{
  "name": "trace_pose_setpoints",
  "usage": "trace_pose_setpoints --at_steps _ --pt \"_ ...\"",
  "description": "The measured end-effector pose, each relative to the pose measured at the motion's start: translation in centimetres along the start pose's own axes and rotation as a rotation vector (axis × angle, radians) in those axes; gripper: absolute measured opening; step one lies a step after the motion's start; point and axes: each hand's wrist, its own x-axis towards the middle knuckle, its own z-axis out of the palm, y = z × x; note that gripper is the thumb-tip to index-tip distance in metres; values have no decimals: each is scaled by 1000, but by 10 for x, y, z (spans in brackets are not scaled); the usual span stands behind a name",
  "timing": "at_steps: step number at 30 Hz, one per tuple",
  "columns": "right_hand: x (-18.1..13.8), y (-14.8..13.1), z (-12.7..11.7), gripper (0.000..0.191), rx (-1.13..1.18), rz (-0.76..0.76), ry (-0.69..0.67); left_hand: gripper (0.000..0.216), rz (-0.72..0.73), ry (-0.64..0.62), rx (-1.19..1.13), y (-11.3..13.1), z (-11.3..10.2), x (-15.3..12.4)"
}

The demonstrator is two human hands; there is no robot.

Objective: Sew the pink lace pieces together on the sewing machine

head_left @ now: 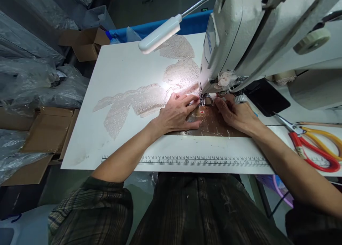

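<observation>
Pale lace pieces (pixel 149 97) lie across the white table, their edge running under the lit needle area of a sewing machine (pixel 226 31). My left hand (pixel 177 113) rests by the presser foot (pixel 204 100), fingertips at the lace edge and thumb stretched apart on the brown bed plate (pixel 213 125). On the other side of the foot, my right hand (pixel 236 113) has its fingers curled together close to the needle. Whatever they pinch is hidden behind the thumb and machine parts.
A white lamp (pixel 160 34) hangs over the lace. Scissors with red and yellow handles (pixel 317 145) and a black phone-like slab (pixel 268 97) lie at the right. A ruler strip (pixel 187 161) lines the front edge. Cardboard boxes (pixel 49 129) stand at the left.
</observation>
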Motion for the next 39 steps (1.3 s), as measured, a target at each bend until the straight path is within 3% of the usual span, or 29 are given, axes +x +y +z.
trace_pose_setpoints --at_steps 5,11,17,20,24,29,34,36,39 --pt "-3 3 5 57 1 -125 79 48 -12 20 -33 -2 0 1" --pt "-3 5 5 51 94 -72 71 48 -19 56 -86 -6 4 1" --pt "-5 5 9 42 73 -106 86 47 -120 136 -2 -7 5 5" --pt "-5 7 12 42 35 -137 110 44 -202 160 79 -27 7 23" --pt "-3 11 16 41 7 -173 129 43 -358 78 75 -76 8 59" --pt "-3 11 16 37 0 -194 131 49 -400 88 39 -113 1 81" --pt "-6 8 16 36 -31 -271 117 49 -387 156 82 -96 -1 72" --pt "-8 9 18 38 -61 -305 112 51 -353 93 93 -84 1 67" --pt "-9 13 21 42 -79 -352 144 34 -324 4 146 -70 1 58"
